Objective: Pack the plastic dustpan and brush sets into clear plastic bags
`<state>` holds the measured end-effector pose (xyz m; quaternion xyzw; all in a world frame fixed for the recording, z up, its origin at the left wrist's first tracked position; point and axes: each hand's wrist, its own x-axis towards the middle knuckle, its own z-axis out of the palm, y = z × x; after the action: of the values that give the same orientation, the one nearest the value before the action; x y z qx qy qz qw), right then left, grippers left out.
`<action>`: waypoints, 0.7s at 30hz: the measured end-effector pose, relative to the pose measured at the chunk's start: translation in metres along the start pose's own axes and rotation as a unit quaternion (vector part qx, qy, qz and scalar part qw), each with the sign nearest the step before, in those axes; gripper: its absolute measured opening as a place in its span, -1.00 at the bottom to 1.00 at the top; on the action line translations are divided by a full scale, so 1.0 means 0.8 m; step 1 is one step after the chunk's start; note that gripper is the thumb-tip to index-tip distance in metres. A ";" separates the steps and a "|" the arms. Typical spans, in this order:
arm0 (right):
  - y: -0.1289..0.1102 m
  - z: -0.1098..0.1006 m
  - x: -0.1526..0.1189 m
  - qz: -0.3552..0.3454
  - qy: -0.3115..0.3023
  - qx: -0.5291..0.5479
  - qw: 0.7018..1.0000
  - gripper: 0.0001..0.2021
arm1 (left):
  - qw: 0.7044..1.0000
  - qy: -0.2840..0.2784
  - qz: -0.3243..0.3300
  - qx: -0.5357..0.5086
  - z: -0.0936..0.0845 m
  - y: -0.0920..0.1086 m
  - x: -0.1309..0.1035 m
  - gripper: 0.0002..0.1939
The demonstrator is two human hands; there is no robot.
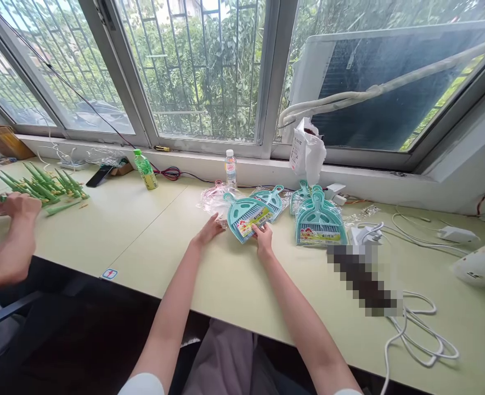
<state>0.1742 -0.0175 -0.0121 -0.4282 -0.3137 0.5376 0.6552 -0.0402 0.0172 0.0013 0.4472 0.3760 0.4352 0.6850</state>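
My right hand (pixel 264 239) is closed on the lower right part of a teal dustpan set (pixel 242 211), which is tilted with its handle toward the upper left. Blue brush bristles and a yellow label show on it. At its left, my left hand (pixel 210 228) reaches to the clear wrapping of a pink item (pixel 215 198); whether its fingers grip anything is hidden. Behind the tilted set lies another teal dustpan set (pixel 273 198). Further right, a wrapped teal dustpan set (pixel 320 222) rests on the table, with one more behind it.
Along the sill side of the table (pixel 152 241) stand a green bottle (pixel 145 170), a clear bottle (pixel 230 169) and a white bag (pixel 307 151). White cables (pixel 423 334) lie right. At left, a person's hands (pixel 20 208) are by green pointed items (pixel 57 189).
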 end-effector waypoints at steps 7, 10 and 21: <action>-0.004 0.005 -0.006 -0.004 -0.035 -0.015 0.999 -0.58 | 0.992 0.107 0.068 -0.029 -0.009 -0.004 0.001 -0.47; -0.004 0.004 -0.006 0.001 -0.040 -0.019 0.999 -0.59 | 0.998 0.037 0.047 0.011 -0.004 -0.005 -0.002 -0.51; 0.004 0.006 -0.001 0.011 -0.034 0.005 0.999 -0.57 | 0.998 -0.034 -0.011 0.049 0.023 -0.003 -0.013 -0.56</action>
<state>0.1686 -0.0175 -0.0130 -0.4102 -0.3282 0.5605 0.6403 -0.0265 0.0020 0.0063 0.4908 0.3782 0.3935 0.6792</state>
